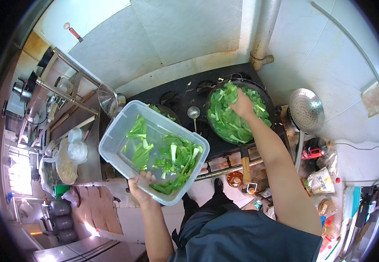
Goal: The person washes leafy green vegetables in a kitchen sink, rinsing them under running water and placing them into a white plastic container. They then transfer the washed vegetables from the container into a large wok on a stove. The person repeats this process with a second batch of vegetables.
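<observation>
With my left hand [142,187] I grip the near rim of a translucent plastic tub [110,144], which holds some leafy greens [176,157] and a little water. My right hand [242,103] is over the frying pan [271,101], closed on a bunch of greens [230,93]. The pan is heaped with leafy greens [230,122], and its wooden handle [246,168] points toward me. Between tub and pan, a metal ladle [193,113] lies on the black stove [183,95]. Another pan with greens [165,110] is partly hidden behind the tub.
A perforated skimmer [307,111] rests right of the stove beside bottles and a packet [321,181]. To the left, a wire strainer [107,98] stands near a metal counter [89,157] with plastic bags [67,160]. An oil bottle [234,179] is below the stove's front rail.
</observation>
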Demonstrator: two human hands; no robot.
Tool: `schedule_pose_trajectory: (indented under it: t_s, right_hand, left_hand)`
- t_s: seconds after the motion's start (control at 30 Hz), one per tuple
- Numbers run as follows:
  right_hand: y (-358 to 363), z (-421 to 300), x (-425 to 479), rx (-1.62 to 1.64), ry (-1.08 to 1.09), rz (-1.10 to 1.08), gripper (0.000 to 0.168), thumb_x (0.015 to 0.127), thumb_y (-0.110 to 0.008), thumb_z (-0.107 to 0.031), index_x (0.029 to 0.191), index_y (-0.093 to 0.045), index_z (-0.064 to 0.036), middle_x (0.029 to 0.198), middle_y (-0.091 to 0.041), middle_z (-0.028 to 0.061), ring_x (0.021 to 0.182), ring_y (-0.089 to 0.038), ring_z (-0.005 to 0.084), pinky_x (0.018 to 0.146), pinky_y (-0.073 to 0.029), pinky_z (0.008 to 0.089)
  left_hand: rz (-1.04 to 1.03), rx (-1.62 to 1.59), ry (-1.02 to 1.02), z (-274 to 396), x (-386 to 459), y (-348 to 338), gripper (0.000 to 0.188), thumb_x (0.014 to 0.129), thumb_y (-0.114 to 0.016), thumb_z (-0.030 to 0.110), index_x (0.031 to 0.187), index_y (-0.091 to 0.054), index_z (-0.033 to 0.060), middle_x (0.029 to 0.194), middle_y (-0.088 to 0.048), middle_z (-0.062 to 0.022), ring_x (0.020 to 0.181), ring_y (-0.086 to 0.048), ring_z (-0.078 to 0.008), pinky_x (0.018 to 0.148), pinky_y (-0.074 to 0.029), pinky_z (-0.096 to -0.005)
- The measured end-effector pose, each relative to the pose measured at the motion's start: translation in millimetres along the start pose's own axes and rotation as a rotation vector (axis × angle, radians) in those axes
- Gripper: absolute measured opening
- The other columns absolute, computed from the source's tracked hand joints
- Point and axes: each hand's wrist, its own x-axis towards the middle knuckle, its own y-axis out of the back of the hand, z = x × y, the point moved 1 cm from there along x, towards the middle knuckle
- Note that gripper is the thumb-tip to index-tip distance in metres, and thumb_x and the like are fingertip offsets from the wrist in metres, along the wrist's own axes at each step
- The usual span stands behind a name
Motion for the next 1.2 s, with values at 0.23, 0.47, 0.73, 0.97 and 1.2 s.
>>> schedule_pose_trajectory:
  t_s: [0.23, 0.47, 0.73, 0.97, 1.2]
  right_hand:
    - [-14, -19, -13, -0.531, 0.0, -0.501, 0.1, 0.068, -0.084, -0.047, 0.146, -0.038, -0.005, 0.148, -0.04, 0.0196, 0.134, -0.04, 0.0394, 0.101, -0.047, 0.051]
    - [-5, -20, -33, -0.695, 0.296, -0.445, 0.067, 0.084, -0.07, -0.014, 0.146, -0.045, -0.02, 0.14, -0.046, 0.017, 0.129, -0.046, 0.0352, 0.095, -0.051, 0.0449]
    - [-27, -4, -35, -0.806, 0.151, -0.65, 0.045, 0.081, -0.062, -0.004, 0.125, -0.065, -0.012, 0.126, -0.059, 0.0207, 0.114, -0.06, 0.0335, 0.088, -0.052, 0.0448]
    - [6, -208, -117, -0.387, 0.587, -0.229, 0.028, 0.09, -0.062, -0.023, 0.113, -0.066, -0.007, 0.105, -0.065, 0.0156, 0.102, -0.063, 0.0335, 0.084, -0.052, 0.0467]
    - [-97, -416, -316, 0.229, 0.951, -0.93, 0.084, 0.078, -0.078, -0.044, 0.144, -0.039, -0.008, 0.141, -0.044, 0.0231, 0.132, -0.044, 0.0352, 0.104, -0.043, 0.0465]
  left_hand:
    - [0.02, 0.079, -0.153, 51, -40, 11, 0.034, 0.075, -0.062, 0.033, 0.095, -0.048, 0.0097, 0.072, -0.048, -0.0045, 0.061, -0.045, -0.0195, 0.053, -0.038, -0.0337]
    - [0.163, 0.023, -0.242, 88, -72, 73, 0.04, 0.077, -0.062, 0.036, 0.1, -0.052, 0.0056, 0.071, -0.053, -0.0073, 0.063, -0.054, -0.0227, 0.051, -0.046, -0.0363]
    - [0.187, -0.029, -0.29, 119, -83, 134, 0.037, 0.075, -0.064, 0.035, 0.089, -0.052, 0.0034, 0.064, -0.052, -0.0062, 0.052, -0.052, -0.0216, 0.046, -0.045, -0.0341]
    - [0.284, -0.021, -0.302, 152, -92, 199, 0.03, 0.074, -0.06, 0.033, 0.083, -0.049, 0.0072, 0.075, -0.05, -0.0045, 0.07, -0.053, -0.0197, 0.061, -0.044, -0.0349]
    - [0.264, -0.148, -0.341, 157, -66, 239, 0.022, 0.076, -0.055, 0.027, 0.086, -0.051, 0.0072, 0.074, -0.045, -0.0003, 0.064, -0.045, -0.0151, 0.058, -0.038, -0.0271]
